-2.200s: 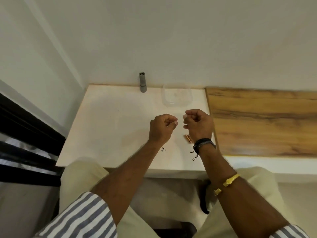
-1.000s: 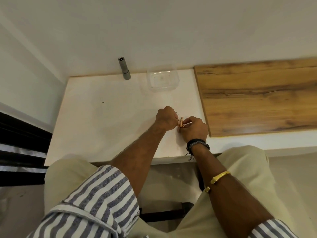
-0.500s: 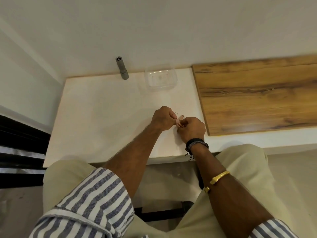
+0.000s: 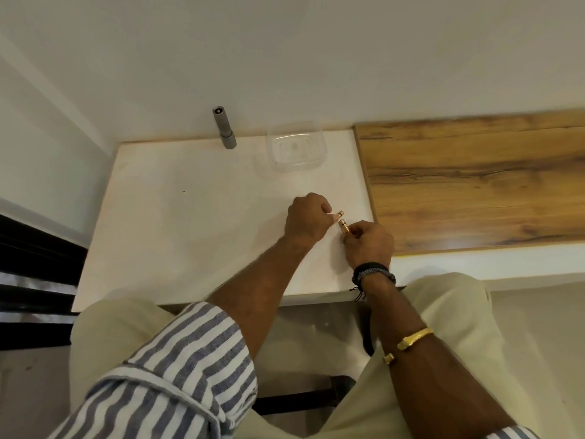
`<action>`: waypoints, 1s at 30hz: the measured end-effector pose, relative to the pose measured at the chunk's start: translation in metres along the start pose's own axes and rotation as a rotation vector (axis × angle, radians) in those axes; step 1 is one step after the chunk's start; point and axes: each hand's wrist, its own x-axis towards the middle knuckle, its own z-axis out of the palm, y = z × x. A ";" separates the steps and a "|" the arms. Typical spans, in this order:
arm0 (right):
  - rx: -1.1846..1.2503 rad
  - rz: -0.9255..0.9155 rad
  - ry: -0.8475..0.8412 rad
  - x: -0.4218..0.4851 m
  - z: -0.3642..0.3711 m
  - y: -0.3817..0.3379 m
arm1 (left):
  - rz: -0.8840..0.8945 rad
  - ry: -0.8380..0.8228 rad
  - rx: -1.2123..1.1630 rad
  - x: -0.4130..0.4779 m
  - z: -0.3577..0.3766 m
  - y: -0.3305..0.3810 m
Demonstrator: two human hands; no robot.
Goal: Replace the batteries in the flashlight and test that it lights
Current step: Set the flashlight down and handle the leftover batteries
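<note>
A grey flashlight stands upright at the back edge of the white table, near the wall. My left hand pinches one small copper-coloured battery at its fingertips. My right hand pinches a second copper-coloured battery just below the first. The two batteries lie side by side and nearly touch, above the right part of the table. Both hands are far in front of the flashlight.
A clear plastic container sits at the back of the table, to the right of the flashlight. A wooden board adjoins the table on the right. My knees are under the table's front edge.
My hands came together low over the table, each with a battery. Since half a second ago the two batteries have separated slightly and show more clearly between my fingertips.
</note>
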 end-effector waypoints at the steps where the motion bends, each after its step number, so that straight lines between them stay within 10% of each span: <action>1: 0.009 0.006 0.010 0.002 -0.001 0.001 | 0.021 -0.017 0.061 0.001 0.004 0.002; 17: 0.262 -0.182 -0.150 0.041 -0.006 -0.053 | 0.313 0.025 0.168 0.029 -0.055 -0.011; 30: 0.368 -0.211 -0.432 0.116 -0.003 -0.148 | 0.255 0.231 -0.271 0.088 -0.111 -0.014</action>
